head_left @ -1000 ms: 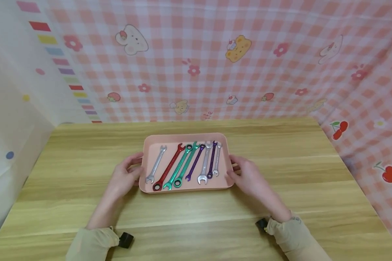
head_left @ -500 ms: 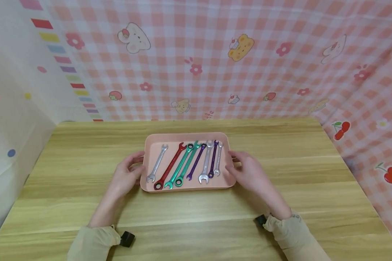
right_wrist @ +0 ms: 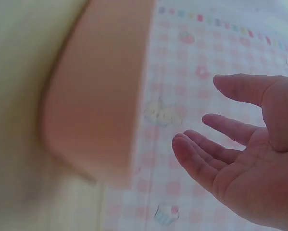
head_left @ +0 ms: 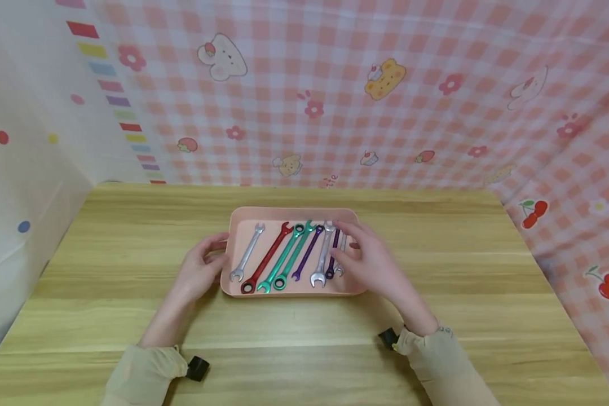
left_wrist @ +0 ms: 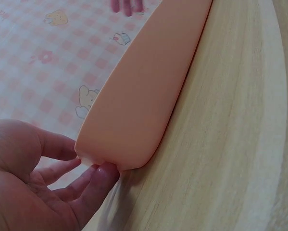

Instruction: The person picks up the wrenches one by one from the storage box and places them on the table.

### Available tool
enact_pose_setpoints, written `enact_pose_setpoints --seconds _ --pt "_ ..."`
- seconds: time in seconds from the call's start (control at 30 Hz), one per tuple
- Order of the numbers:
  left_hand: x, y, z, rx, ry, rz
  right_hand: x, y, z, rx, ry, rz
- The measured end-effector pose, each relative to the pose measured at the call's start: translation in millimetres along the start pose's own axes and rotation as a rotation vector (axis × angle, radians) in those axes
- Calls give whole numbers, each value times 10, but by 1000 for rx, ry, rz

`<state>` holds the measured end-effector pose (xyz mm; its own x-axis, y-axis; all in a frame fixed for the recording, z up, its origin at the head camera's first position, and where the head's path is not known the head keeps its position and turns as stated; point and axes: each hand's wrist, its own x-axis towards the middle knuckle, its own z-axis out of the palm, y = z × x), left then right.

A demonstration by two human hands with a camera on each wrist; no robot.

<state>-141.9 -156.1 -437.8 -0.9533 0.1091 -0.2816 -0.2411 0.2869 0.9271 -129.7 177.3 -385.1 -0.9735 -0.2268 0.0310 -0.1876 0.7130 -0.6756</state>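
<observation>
A pink tray [head_left: 294, 213] lies on the table with a row of combination wrenches in it. From left to right come a silver wrench [head_left: 247, 252], a red wrench [head_left: 267, 258], two green wrenches [head_left: 281, 258], a purple wrench [head_left: 308, 254], a larger silver wrench [head_left: 323, 255], another purple wrench [head_left: 331, 262] and a small silver wrench [head_left: 339, 269]. My left hand [head_left: 198, 268] touches the tray's left end with its fingertips, outside the wall. Above the tray's right end is my right hand [head_left: 373, 262], fingers spread and holding nothing, partly hiding the rightmost wrenches.
The wooden table [head_left: 294, 344] extends around the tray on all sides. Behind it hangs a pink checked cloth [head_left: 284, 84], with a white dotted cloth [head_left: 30, 169] at the left. A black wrist camera [head_left: 198, 368] sits by the left sleeve, another [head_left: 388, 339] by the right.
My right hand has left the tray's right wall and moved left and up over the right-hand wrenches. My left hand stays at the left end. The head view has shifted slightly.
</observation>
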Motion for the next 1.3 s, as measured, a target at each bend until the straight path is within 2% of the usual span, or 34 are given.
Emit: enact_pose_setpoints --seconds 0.17,0.27,0.4,0.5,0.7,0.87,1.0,1.3 --pt "3 -15 -15 -1 6 -1 240 -206 18 -5 -58 -113" --pt "2 -23 -26 6 10 -3 395 -271 52 21 -104 -135" --pt "-2 -30 -27 9 7 -9 575 -326 109 78 -183 -92" --pt "-2 -36 -26 1 4 -12 693 -353 141 73 -248 -54" --pt "-11 -33 -27 -5 12 -14 936 -373 211 58 -334 -43" --pt "-16 -22 -16 -14 -3 -23 1057 -310 315 38 -372 -19" --pt "-13 -8 -4 -11 -6 -14 1110 -263 377 -2 -371 -7" --pt "-14 18 4 20 4 12 1167 -222 424 -57 -395 25"
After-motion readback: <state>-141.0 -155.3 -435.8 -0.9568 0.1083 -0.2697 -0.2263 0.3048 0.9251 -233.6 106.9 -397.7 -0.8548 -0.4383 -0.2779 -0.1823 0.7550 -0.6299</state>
